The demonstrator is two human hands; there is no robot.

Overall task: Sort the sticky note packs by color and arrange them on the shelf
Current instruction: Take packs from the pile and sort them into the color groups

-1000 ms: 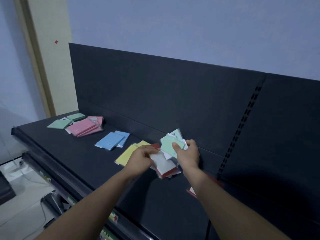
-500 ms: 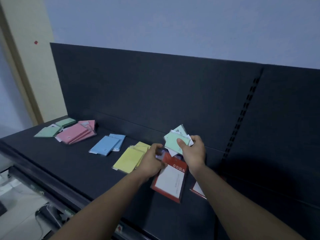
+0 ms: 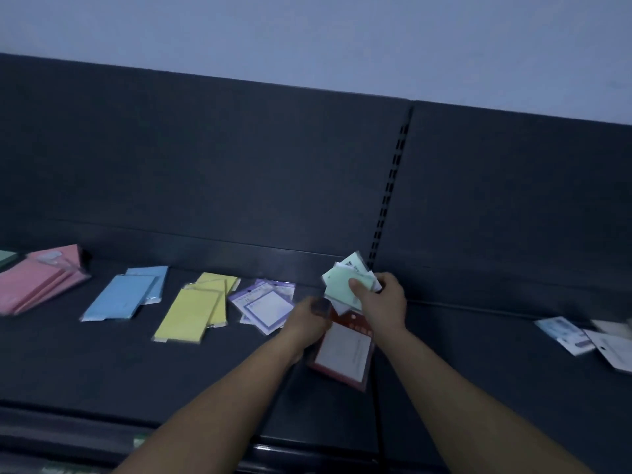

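Left hand [image 3: 309,323] pulled red pack [image 3: 345,354] down (off held stack [image 3: 338,286]).

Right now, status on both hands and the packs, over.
Right hand grips a fan of packs, green on top. Left hand holds the red-edged pack below it. Sorted piles lie left; loose packs far right.

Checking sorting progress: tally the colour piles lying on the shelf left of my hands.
green pile, cut off at the edge: 1
pink pile: 1
blue pile: 1
yellow pile: 1
purple pile: 1
total: 5
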